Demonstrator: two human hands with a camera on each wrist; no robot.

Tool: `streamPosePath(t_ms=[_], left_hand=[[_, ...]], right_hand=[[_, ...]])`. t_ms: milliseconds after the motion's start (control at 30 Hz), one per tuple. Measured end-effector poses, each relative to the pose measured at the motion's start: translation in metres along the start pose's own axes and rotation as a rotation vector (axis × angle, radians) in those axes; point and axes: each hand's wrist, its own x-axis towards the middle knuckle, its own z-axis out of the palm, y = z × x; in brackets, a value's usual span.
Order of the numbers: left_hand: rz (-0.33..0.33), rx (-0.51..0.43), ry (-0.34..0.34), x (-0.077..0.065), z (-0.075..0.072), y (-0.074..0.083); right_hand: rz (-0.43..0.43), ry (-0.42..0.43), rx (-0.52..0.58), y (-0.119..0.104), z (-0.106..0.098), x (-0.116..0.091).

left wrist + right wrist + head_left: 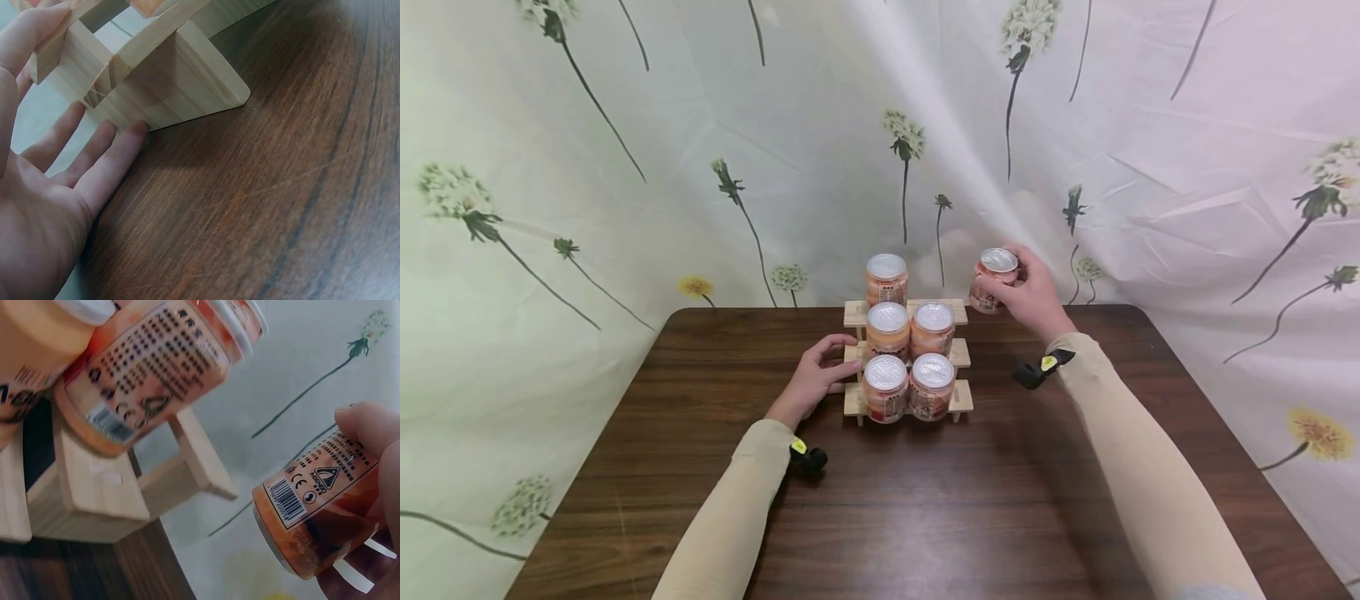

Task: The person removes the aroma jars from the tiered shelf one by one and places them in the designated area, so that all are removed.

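My right hand (1033, 293) grips a silver-lidded jar (987, 292) with orange contents and a printed label, held in the air to the right of the rack's top step. In the right wrist view, thumb and fingers wrap around that jar (315, 500), its barcode facing the camera. A three-step wooden rack (958, 396) carries similar jars: two on the bottom step (886, 392), two on the middle step (932, 332) and one at the top left (887, 279). At the rack's left side, my left hand (56, 181) touches the wooden side panel (156, 94) with extended fingers.
The rack stands on a dark brown wooden table (880, 517), toward its back edge. Behind the table hangs a pale curtain (820, 142) printed with dandelions. A black wrist camera (808, 458) sits on the left wrist, and another wrist camera (1041, 371) on the right.
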Motion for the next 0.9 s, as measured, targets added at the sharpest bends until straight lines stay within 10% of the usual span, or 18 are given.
streamPosePath(t_ms=[900], left_hand=[[-0.005,0.024,0.001,-0.002,-0.001,0.002]], right_hand=[[0.074,-0.07,-0.127,0.049,-0.001,-0.03]])
